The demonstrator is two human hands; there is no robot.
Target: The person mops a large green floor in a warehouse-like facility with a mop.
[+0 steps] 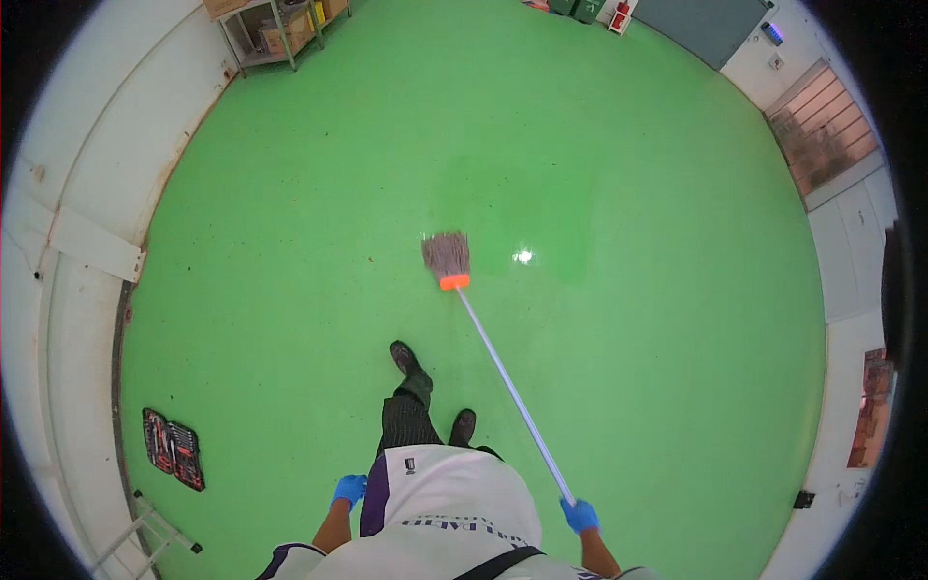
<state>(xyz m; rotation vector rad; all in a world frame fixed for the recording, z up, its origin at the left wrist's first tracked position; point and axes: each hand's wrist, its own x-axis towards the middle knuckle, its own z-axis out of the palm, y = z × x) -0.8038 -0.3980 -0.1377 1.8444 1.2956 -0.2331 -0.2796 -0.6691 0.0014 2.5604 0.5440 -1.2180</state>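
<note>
My right hand (580, 516), in a blue glove, is wrapped round the upper end of a long pale mop handle (512, 391). The handle slants forward and left to an orange clamp (454, 282). Beyond the clamp, the grey-brown mop head (447, 255) lies spread on the green floor (319, 193), ahead of my dark shoes. My left hand (349, 489), also gloved in blue, hangs beside my left hip, away from the mop; its fingers are too small and partly turned away to make out. A darker, wet-looking patch lies beyond and right of the mop head.
An open tool case (175, 449) lies on the floor at the left, with a metal ladder (145, 536) near it. Shelving (275, 48) holding boxes stands at the back left. A red extinguisher (620, 15) and green bins (577, 9) are at the back. White walls run along both sides.
</note>
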